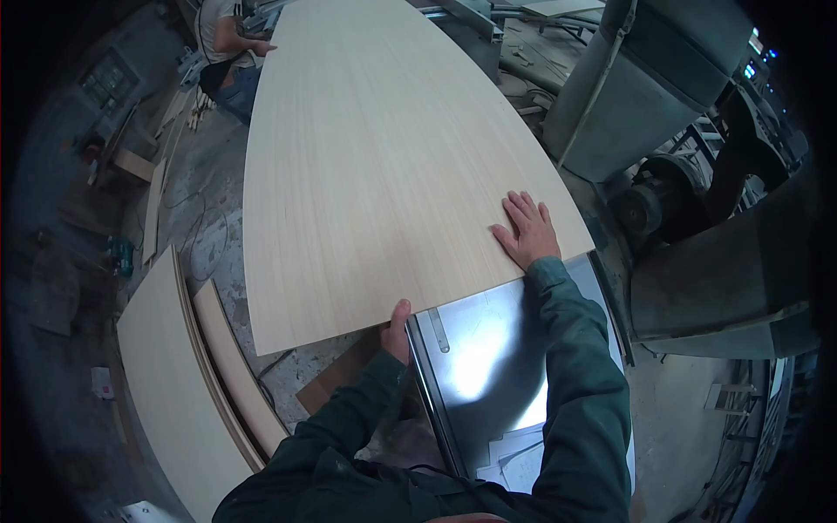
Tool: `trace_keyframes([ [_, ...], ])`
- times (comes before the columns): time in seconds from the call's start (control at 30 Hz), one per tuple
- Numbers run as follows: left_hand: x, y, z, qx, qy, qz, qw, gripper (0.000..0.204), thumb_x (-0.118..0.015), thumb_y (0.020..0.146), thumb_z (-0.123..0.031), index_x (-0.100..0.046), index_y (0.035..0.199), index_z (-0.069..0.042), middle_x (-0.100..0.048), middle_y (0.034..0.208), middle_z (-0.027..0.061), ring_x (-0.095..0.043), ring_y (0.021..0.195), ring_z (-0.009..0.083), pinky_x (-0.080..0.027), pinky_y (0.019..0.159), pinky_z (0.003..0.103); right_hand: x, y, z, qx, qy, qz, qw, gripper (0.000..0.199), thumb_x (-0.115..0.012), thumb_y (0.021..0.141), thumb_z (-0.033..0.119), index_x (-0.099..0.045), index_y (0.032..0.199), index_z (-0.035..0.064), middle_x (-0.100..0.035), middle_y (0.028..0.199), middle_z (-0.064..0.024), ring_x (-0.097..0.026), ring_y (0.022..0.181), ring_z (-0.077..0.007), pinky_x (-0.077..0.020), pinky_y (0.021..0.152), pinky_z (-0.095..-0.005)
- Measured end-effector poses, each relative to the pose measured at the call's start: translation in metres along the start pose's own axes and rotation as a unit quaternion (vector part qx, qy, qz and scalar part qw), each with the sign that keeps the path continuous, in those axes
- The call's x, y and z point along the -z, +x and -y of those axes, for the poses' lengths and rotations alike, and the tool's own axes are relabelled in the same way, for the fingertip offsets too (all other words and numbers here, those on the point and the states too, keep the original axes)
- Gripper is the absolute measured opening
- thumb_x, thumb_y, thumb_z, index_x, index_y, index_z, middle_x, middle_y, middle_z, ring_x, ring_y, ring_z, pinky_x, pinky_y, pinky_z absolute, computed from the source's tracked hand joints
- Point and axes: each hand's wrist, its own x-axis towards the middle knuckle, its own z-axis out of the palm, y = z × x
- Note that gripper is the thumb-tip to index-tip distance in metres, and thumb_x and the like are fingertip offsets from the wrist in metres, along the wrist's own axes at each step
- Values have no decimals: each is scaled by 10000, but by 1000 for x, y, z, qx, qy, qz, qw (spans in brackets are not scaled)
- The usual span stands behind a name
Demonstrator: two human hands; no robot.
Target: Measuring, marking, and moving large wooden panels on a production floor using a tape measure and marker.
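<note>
A large pale wood-grain panel point(375, 174) stretches away from me, its near edge resting over a shiny metal machine table point(479, 366). My left hand point(398, 331) grips that near edge, thumb on top and the other fingers hidden underneath. Flat on the panel's face, near its right corner, lies my right hand point(529, 231) with the fingers stretched out. At the far left end a co-worker point(228, 44) has a hand at the panel's edge.
Several panels point(166, 375) lean at my lower left. Paper sheets point(521, 466) lie on the metal table near me. Large grey-green dust bags point(628, 96) and a motor point(654, 200) stand on the right. Cables point(205, 209) and scraps lie on the floor at left.
</note>
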Motion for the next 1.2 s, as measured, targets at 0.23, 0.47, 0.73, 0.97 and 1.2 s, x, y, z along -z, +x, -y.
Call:
trace_keyframes([
  [0.23,-8,47,-40,5,28,8,1000,788,-653,819,-593,-570,1218,81,-607,1171,157,-561,1050,209,-440,938,319,-21,59,1,2,4,-3,1000,647,-524,912,538,-496,1392,106,-409,1500,-71,-287,1435,-242,-171,1185,-457],
  [0.47,-10,101,-73,-20,77,-1,997,742,-626,838,-599,-608,1157,71,-617,1154,143,-564,1028,200,-441,928,316,-38,119,2,3,13,-7,1000,648,-514,912,549,-504,1385,106,-411,1499,-71,-288,1434,-243,-177,1184,-458],
  [0.73,-25,161,-113,-15,42,2,999,697,-623,864,-558,-595,1181,62,-616,1155,117,-560,1030,184,-437,931,304,-51,191,8,0,14,-3,1000,654,-530,906,547,-506,1385,102,-420,1493,-74,-294,1432,-250,-178,1184,-465],
  [0.97,-28,210,-141,-3,64,20,998,685,-602,889,-536,-564,1232,55,-587,1223,132,-538,1107,211,-412,986,323,-65,250,11,11,10,2,1000,631,-550,910,506,-504,1383,90,-415,1494,-89,-284,1437,-267,-174,1186,-469],
  [1.2,-35,263,-171,6,68,43,997,621,-554,930,-504,-567,1229,41,-588,1228,130,-532,1129,227,-405,999,336,-81,313,14,20,8,17,1000,614,-572,905,468,-501,1380,84,-414,1494,-93,-290,1434,-276,-174,1183,-484],
])
